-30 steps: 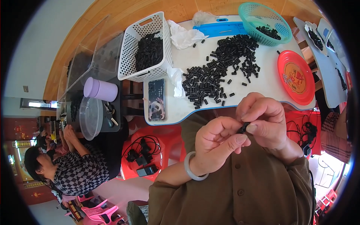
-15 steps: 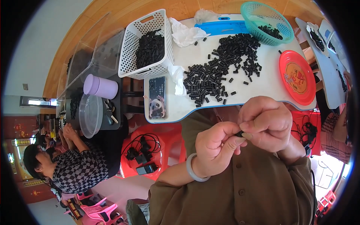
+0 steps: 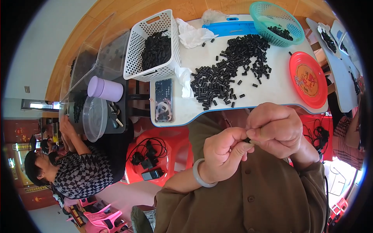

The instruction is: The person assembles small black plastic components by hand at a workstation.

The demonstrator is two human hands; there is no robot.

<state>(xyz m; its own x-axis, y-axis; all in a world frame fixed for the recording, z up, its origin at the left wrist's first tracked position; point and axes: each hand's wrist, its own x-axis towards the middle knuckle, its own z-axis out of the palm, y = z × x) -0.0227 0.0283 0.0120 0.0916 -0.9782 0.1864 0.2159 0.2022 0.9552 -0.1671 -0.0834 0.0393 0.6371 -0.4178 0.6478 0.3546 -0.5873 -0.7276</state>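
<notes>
Close in front of my chest, my left hand (image 3: pixel 225 153) and my right hand (image 3: pixel 276 130) meet at their fingertips. Pinched between them is a small black piece (image 3: pixel 247 140), mostly covered by thumbs and fingers. It looks like the short black cylinders (image 3: pixel 211 85) heaped on the white table (image 3: pixel 272 93) just beyond my hands. Both hands are closed, thumb against forefinger. A pale bangle circles my left wrist.
A white perforated basket (image 3: pixel 176 50) of black pieces stands at the table's left, near a phone (image 3: pixel 163 101). At right are a green colander (image 3: pixel 278 19) and a red plate (image 3: pixel 320 83). A red stool (image 3: pixel 178 149) holds cables. A co-worker (image 3: pixel 81 171) sits at left.
My fingertips have shifted slightly around the black piece, and less of it shows. The co-worker's hands at left have moved a little farther toward their table.
</notes>
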